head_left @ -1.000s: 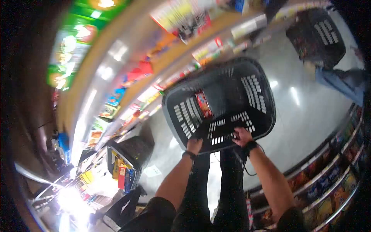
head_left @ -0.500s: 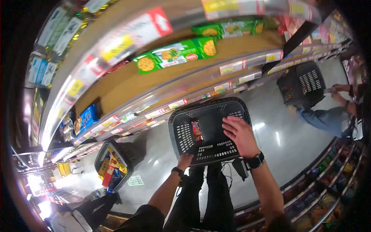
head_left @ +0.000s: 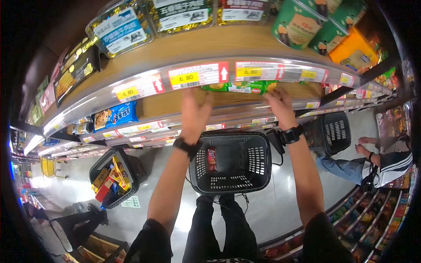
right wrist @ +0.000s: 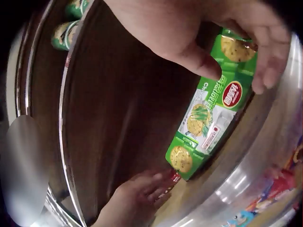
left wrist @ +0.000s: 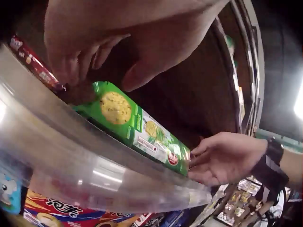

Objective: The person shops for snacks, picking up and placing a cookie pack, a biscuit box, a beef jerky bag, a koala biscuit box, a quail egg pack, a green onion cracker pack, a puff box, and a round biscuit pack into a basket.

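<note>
A long green packet of crackers (right wrist: pixel 201 113) lies along the shelf's front lip. My right hand (head_left: pixel 280 105) holds its right end, thumb on one side and fingers on the other. My left hand (head_left: pixel 195 113) hovers at the packet's left end, thumb and fingers spread apart. Its fingertips are close to a red packet (left wrist: pixel 38 68) lying beside the green one. Below both hands, a black shopping basket (head_left: pixel 232 160) stands in front of my legs, with a red snack packet (head_left: pixel 212 158) inside.
A price-tag rail (head_left: pixel 201 74) runs just above my hands. Clear tubs (head_left: pixel 120 30) and green cans (head_left: pixel 300 24) fill the shelf above. A blue packet (head_left: pixel 116 116) lies further left. A filled basket (head_left: pixel 114 175) stands at left; a person (head_left: pixel 377 162) is at right beside another basket (head_left: pixel 335 131).
Both hands have left the basket and reached forward into the shelf. The right hand has taken hold of the green cracker packet. The basket with its red packet has stayed at my legs.
</note>
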The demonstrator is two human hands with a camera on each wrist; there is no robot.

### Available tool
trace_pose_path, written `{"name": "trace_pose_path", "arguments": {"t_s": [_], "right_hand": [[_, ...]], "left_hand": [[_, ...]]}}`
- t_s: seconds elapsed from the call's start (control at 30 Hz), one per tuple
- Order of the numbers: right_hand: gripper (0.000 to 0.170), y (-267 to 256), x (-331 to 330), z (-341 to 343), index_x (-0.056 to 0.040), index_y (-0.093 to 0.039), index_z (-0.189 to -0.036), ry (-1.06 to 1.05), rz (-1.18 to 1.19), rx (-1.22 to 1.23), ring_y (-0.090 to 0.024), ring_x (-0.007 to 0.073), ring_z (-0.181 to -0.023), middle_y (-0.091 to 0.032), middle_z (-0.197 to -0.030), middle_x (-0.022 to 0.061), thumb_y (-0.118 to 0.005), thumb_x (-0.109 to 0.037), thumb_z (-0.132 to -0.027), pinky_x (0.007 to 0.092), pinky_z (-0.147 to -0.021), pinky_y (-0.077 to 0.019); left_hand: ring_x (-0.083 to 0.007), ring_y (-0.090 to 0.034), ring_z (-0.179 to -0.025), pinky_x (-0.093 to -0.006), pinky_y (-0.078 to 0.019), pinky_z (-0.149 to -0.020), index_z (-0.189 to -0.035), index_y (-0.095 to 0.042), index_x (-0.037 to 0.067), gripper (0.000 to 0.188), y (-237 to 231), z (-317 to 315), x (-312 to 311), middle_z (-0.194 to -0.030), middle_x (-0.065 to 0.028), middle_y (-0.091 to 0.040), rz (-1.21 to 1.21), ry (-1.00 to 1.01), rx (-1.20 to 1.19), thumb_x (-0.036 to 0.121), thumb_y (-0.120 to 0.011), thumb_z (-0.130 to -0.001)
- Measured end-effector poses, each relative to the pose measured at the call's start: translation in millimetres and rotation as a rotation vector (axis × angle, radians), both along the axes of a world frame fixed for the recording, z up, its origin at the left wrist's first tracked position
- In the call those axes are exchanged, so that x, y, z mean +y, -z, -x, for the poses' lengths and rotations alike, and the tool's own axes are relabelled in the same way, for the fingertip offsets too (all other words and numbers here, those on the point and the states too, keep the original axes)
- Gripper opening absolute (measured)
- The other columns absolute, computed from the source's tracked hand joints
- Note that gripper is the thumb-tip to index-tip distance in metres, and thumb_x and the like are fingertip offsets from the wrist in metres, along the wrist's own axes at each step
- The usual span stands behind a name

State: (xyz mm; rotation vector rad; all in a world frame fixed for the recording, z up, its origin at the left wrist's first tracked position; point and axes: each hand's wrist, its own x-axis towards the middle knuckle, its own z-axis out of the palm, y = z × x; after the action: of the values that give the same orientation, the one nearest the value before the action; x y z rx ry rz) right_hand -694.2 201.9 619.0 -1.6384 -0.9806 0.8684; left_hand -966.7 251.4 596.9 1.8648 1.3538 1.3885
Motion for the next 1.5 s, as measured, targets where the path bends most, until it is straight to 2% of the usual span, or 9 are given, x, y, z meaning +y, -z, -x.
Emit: {"name": "trace_pose_path", "arguments": {"t_s": [0.07, 0.17, 0.3, 0.4, 0.53, 0.83, 0.93, 1.23, 1.5], "right_hand": [[0.057, -11.2, 6.6, 12.7, -0.0026, -0.046, -0.142, -0.042, 0.147, 0.134, -0.066, 0.0122, -0.084, -0.067, -0.099, 0.0031, -0.069, -0.014, -0.091, 0.027, -0.07, -0.052], [0.059, 12.1, 0.6, 13.5, -0.0037, -0.045, -0.143, -0.075, -0.078, 0.056, -0.066, 0.0116, -0.087, -0.068, -0.1, 0.0039, -0.07, -0.012, -0.091, 0.0282, -0.071, -0.0525], [0.058, 7.8, -18.7, 12.0, -0.0021, -0.045, -0.14, -0.034, -0.137, -0.052, -0.061, 0.0153, -0.105, -0.059, -0.125, 0.0088, -0.074, -0.008, -0.089, 0.0294, -0.088, -0.0518], [0.056, -16.6, -45.0, 15.3, -0.0034, -0.045, -0.141, -0.104, -0.459, 0.132, -0.06, 0.0169, -0.111, -0.057, -0.131, 0.0085, -0.071, -0.003, -0.091, 0.0308, -0.091, -0.0515], [0.051, -34.5, -78.9, 13.4, -0.0093, -0.046, -0.142, -0.094, -0.208, 0.582, -0.059, 0.017, -0.115, -0.057, -0.133, 0.0084, -0.066, -0.003, -0.094, 0.0328, -0.093, -0.0518], [0.068, 18.7, -99.4, 34.2, -0.0035, -0.037, -0.149, -0.117, -0.085, 0.487, -0.061, 0.019, -0.113, -0.054, -0.136, 0.0135, -0.071, -0.002, -0.091, 0.0329, -0.097, -0.05], [0.065, 65.7, -150.2, 43.9, 0.0002, -0.044, -0.144, -0.219, 0.379, 0.536, -0.061, 0.0195, -0.115, -0.06, -0.13, 0.0128, -0.077, -0.009, -0.088, 0.0318, -0.097, -0.0508], [0.052, 257.8, -271.3, 75.9, 0.0016, -0.051, -0.136, -0.362, 0.531, 0.594, -0.065, 0.0182, -0.106, -0.067, -0.117, 0.0121, -0.07, -0.023, -0.095, 0.0316, -0.092, -0.0527], [0.056, 465.0, -199.4, 90.2, 0.0011, -0.046, -0.143, -0.396, 0.784, 0.626, -0.062, 0.018, -0.109, -0.064, -0.123, 0.0122, -0.065, -0.002, -0.09, 0.0318, -0.088, -0.0531]], "left_hand": [[-0.0195, -0.064, -0.095, -0.0353, -0.051, -0.082, -0.124, -0.058, -0.001, 0.037, 18.0, -13.6, 32.8, -0.107, -0.0136, -0.07, 0.082, 0.132, -0.132, 0.007, -0.068, -0.089], [-0.0182, -0.064, -0.093, -0.0334, -0.0501, -0.081, -0.121, -0.061, -0.001, 0.035, 5.0, -14.6, 30.0, -0.106, -0.0125, -0.071, 0.107, 0.215, -0.157, 0.005, -0.069, -0.088], [-0.0154, -0.064, -0.092, -0.0302, -0.0503, -0.081, -0.12, -0.06, -0.003, 0.039, -5.3, -6.5, 2.3, -0.101, -0.0105, -0.071, 0.23, 0.175, -0.375, 0.012, -0.076, -0.088], [-0.0124, -0.063, -0.091, -0.0278, -0.0501, -0.078, -0.124, -0.056, -0.005, 0.048, -24.9, -0.3, -53.2, -0.101, -0.0102, -0.07, 0.462, 0.162, -0.622, 0.017, -0.078, -0.088], [-0.0108, -0.064, -0.093, -0.0254, -0.0506, -0.081, -0.122, -0.06, -0.006, 0.045, -26.3, 7.5, -129.3, -0.102, -0.0067, -0.069, 0.906, 0.319, -0.914, 0.018, -0.078, -0.088], [-0.0102, -0.065, -0.096, -0.0236, -0.0519, -0.079, -0.126, -0.059, -0.004, 0.041, 24.4, -10.3, -195.4, -0.109, -0.0063, -0.069, 1.218, 0.598, -0.731, 0.015, -0.074, -0.093], [-0.0095, -0.065, -0.09, -0.0242, -0.0522, -0.076, -0.126, -0.058, -0.003, 0.042, 63.9, -12.7, -229.0, -0.103, -0.0065, -0.069, 1.318, 0.637, -0.597, 0.021, -0.073, -0.094], [-0.0161, -0.07, -0.091, -0.0299, -0.0563, -0.078, -0.128, -0.059, 0.004, 0.045, 207.0, 10.8, -291.4, -0.107, -0.0096, -0.072, 1.772, 0.673, -0.185, 0.042, -0.058, -0.102], [-0.021, -0.071, -0.1, -0.0315, -0.0582, -0.085, -0.133, -0.056, 0.005, 0.048, 392.9, 14.5, -220.1, -0.114, -0.0118, -0.071, 1.933, 0.572, -0.167, 0.043, -0.054, -0.103]]}}
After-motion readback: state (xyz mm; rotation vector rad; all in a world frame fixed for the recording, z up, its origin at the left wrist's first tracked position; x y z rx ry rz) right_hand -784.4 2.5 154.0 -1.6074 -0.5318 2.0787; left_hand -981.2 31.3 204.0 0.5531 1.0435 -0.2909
